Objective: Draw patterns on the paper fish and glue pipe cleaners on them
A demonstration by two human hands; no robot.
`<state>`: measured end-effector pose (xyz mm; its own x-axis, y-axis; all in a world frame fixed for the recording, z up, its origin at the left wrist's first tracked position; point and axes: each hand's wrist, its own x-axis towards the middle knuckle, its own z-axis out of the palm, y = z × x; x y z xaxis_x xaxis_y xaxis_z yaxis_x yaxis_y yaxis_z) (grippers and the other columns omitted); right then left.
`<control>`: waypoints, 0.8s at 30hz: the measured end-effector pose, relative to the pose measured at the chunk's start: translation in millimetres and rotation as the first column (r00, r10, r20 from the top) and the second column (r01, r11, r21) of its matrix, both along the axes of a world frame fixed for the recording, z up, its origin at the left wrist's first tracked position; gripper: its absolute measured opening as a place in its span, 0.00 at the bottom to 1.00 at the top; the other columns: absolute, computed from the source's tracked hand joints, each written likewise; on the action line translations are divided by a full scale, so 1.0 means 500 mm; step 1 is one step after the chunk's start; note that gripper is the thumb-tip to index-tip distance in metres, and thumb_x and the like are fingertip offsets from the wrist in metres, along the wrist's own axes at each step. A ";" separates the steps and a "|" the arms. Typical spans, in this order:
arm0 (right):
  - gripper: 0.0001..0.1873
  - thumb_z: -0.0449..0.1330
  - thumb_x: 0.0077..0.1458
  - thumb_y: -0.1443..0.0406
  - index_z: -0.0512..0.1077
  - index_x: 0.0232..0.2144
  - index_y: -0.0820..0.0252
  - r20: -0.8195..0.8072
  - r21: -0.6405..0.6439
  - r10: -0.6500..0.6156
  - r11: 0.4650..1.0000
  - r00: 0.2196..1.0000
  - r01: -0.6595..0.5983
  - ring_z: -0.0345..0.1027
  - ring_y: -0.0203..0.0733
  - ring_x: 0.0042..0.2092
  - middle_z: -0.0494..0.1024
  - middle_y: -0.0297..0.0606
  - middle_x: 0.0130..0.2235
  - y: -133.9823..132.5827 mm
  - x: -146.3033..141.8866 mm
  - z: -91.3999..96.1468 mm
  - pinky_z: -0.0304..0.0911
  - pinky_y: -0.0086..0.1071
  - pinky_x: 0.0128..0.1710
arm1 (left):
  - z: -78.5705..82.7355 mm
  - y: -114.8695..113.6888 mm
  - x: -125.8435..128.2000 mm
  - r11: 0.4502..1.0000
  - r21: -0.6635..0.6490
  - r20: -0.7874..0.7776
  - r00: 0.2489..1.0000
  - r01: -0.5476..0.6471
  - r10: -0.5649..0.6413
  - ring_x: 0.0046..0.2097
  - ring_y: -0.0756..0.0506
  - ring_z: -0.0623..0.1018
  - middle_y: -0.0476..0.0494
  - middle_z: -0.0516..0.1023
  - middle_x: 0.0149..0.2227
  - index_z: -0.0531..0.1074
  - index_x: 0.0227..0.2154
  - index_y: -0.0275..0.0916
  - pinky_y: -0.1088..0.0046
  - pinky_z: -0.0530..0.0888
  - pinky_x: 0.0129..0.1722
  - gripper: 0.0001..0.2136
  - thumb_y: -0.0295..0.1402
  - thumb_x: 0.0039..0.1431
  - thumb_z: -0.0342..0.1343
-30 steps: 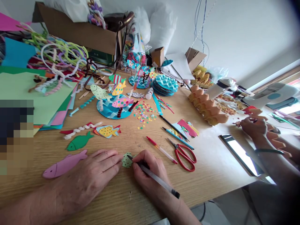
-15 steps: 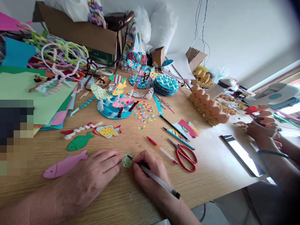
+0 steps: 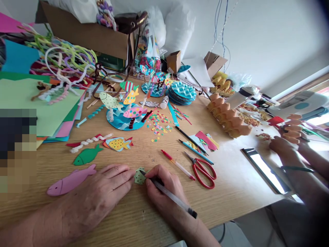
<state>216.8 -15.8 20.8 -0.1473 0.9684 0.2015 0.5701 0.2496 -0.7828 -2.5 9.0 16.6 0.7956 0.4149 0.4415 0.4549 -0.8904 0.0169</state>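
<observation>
Head view, still dotting beside the red scissors (image 3: 204,170), left hand (image 3: 102,190) flat with fingers pressed together against the green spotted cutout (image 3: 139,176), right hand (image 3: 164,187) pinching the pen (image 3: 177,202).

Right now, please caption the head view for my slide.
Left hand steadies a dotted green paper piece while the right hand holds a pen to it.

paper piece (image 3: 139,176) between left hand (image 3: 102,192) and right hand (image 3: 161,187) holding pen (image 3: 176,199); scissors (image 3: 203,169) rightward
</observation>
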 end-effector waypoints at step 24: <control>0.06 0.55 0.52 0.70 0.69 0.28 0.56 0.005 -0.047 0.012 0.999 1.000 -0.012 0.60 0.32 0.22 0.69 0.26 0.21 0.000 0.001 0.004 0.55 0.24 0.24 | -0.005 0.000 0.005 1.000 0.017 -0.020 1.000 -0.017 0.018 0.48 0.45 0.79 0.44 0.83 0.43 0.78 0.44 0.36 0.70 0.77 0.51 0.25 0.14 0.60 0.36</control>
